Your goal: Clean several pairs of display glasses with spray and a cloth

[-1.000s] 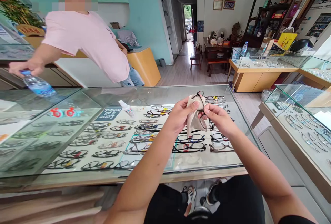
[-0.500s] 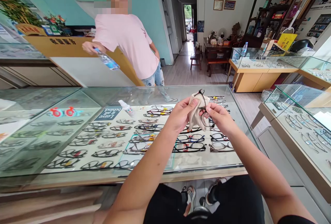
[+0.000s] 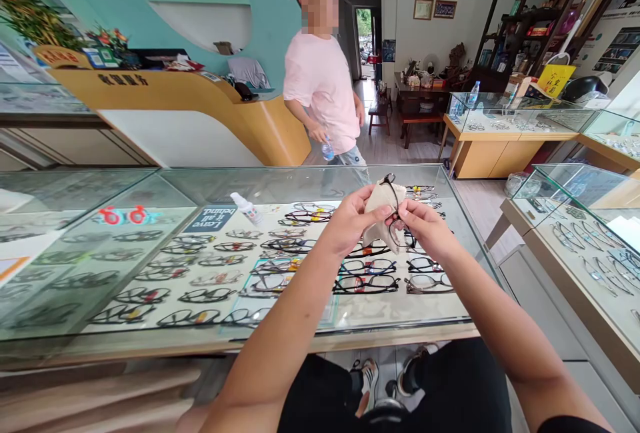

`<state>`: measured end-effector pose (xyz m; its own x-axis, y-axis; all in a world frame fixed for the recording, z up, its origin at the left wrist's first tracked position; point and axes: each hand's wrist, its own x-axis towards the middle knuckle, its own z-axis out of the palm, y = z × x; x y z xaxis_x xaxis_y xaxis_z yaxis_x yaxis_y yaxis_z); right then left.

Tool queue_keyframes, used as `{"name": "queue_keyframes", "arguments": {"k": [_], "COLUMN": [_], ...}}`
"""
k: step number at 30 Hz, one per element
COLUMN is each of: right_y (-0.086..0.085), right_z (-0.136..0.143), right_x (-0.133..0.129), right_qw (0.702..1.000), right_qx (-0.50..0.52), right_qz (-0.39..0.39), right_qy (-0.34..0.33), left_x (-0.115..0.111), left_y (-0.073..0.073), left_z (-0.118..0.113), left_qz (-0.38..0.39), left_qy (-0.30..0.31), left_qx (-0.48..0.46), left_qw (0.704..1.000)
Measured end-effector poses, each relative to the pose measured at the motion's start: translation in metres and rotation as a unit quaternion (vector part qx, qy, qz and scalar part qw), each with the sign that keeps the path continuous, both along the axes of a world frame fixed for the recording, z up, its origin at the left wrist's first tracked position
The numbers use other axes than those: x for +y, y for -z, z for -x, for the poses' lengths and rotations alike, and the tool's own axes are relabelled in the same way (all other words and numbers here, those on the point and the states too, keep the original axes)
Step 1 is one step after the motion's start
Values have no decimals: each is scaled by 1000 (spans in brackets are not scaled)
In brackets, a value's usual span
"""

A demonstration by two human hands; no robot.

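Observation:
Above the glass display case (image 3: 280, 333), both hands are together at a pair of dark-framed eyeglasses (image 3: 389, 180). My left hand (image 3: 356, 220) is closed on a pale beige cloth (image 3: 375, 201), its thumb pressing the fabric near the frame. The cloth drapes around part of the glasses and hangs down below the fingers. My right hand (image 3: 423, 223) pinches the frame with thumb and fingertips. Cloth and fingers hide part of the lenses. On the case top, to the left, a white spray bottle (image 3: 245, 208) stands.
Rows of eyeglasses (image 3: 366, 284) lie under the glass. Another display case (image 3: 585, 246) stands at the right, one more (image 3: 515, 120) behind it. Beyond the case a person in a pink shirt (image 3: 320, 80) carries a plastic bottle (image 3: 327, 148) beside a curved counter (image 3: 200, 100).
The person in pink has moved right, their bottle now lowered, uncovering the counter and wall sign. My left thumb and the cloth have shifted slightly; my right hand stays nearly in place.

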<state>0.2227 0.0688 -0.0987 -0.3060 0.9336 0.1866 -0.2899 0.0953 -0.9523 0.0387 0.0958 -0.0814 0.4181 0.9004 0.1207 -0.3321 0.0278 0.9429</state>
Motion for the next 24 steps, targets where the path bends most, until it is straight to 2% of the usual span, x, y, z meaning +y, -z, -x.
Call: {"name": "queue_keyframes", "arguments": {"k": [9,13,19,21,24], "right_y": [1,1,-2,-4,-8], "right_z": [1,3,6,3,-2], "right_x": [0,-4,-8,-7,-6], "right_qw": [999,999,997,998,998], "right_qx": [12,-4,-26,-34,-39], "right_qz": [28,9,-16,-19,-21], "right_qy": [-42,-53,-64,-58,-33], "left_x": [-8,-16,-19,-16,-11], "left_y": [-5,-6,1,3,2], "left_z": [-10,-16,-20,-18,-11], "left_qz": [-63,-78,-95,-101,-116], "left_qy": [-72,-122,-203,-186,-97], "left_qx": [14,1,-6,-7,-9], "left_qw": [995,989,975,977,988]}}
